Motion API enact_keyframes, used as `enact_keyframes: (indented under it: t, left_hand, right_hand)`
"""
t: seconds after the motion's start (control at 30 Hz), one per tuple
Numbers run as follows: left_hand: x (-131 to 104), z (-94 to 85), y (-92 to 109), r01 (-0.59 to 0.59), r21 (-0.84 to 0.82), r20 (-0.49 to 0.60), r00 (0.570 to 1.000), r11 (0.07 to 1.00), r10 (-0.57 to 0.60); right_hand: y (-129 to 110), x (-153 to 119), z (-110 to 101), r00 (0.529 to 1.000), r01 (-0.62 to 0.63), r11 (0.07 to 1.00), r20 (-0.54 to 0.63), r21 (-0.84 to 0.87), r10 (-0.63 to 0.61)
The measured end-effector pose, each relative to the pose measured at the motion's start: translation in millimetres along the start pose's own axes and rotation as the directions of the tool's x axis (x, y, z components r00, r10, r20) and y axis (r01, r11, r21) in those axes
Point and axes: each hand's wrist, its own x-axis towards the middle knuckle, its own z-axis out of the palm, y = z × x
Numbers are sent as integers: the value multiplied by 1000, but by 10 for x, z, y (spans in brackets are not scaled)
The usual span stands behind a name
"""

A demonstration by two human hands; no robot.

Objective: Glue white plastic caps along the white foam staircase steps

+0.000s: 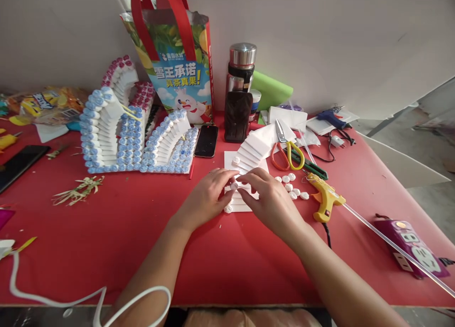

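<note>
A small white rolled rosette (233, 186) sits between my two hands over a white card base (244, 206) with folded white strips on it. My left hand (208, 194) has its thumb and fingertips closed about the rosette from the left. From the other side, the thumb and forefinger of my right hand (272, 199) close on the same rosette. Other rosettes rest at the card's left edge, one above my fingers and another below them. Several loose white rosettes (292, 188) lie right of my right hand. Overlapping white folded pieces (254, 147) fan out behind my fingertips.
Scissors (287, 151) and a yellow glue gun (325, 199) with a long clear stick lie to the right. A blue-and-white rosette model (135, 142), phone (206, 141), bottle (242, 57) and shopping bag (177, 71) stand or lie behind. A white cable (53, 301) crosses the front left.
</note>
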Motion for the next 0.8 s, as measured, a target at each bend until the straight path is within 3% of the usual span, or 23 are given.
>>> enact_keyframes:
  t: [0.23,0.43,0.8]
  left_hand:
    - [-32,-74,1,102,-8,60,993,995,-102]
    - [-52,-113,1,147,-50,104,984,988,-142]
    - [-47,-138,-19,261,-171,128,962,950,-242]
  right_hand:
    - [27,67,71,979,160,987,133,-13,-157]
    - [19,110,63,957,206,977,220,-51,-190]
    - [31,99,136,959,242,964,176,-108,-222]
